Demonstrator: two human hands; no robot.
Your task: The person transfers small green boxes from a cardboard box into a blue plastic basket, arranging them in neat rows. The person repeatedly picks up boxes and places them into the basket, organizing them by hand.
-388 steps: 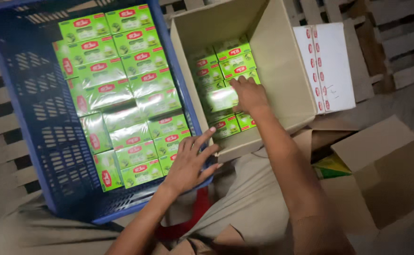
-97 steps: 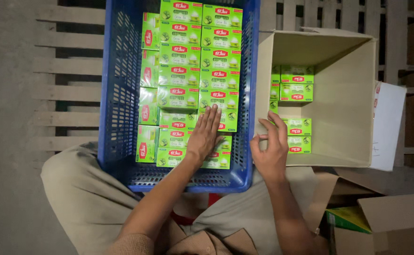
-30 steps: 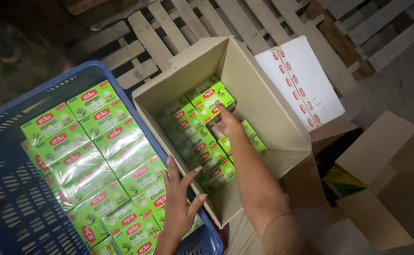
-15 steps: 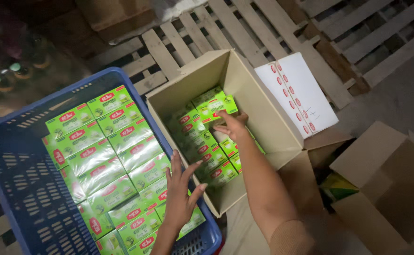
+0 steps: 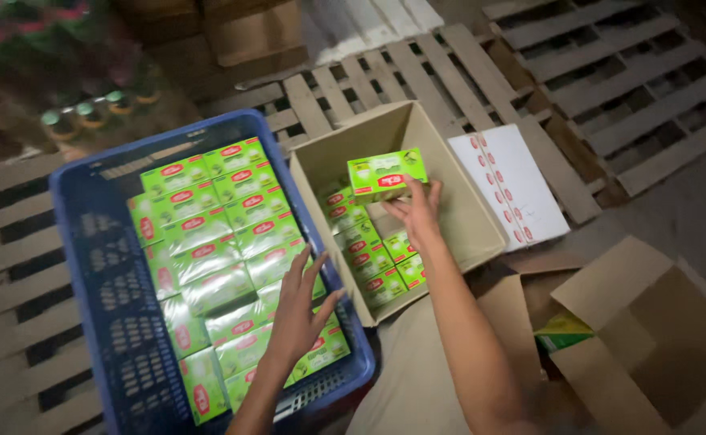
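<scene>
The right hand (image 5: 417, 213) is closed on one green box (image 5: 388, 175), holding it by the lower edge above the open cardboard carton (image 5: 482, 234), so it stays free of the packed rows of green boxes (image 5: 365, 250) under it. The left hand (image 5: 297, 314) is open, with fingers spread, and rests flat on the wrapped packs (image 5: 208, 250) inside the blue crate (image 5: 95, 274), near the wall beside the carton. Both containers stand on wooden pallets (image 5: 450, 72).
</scene>
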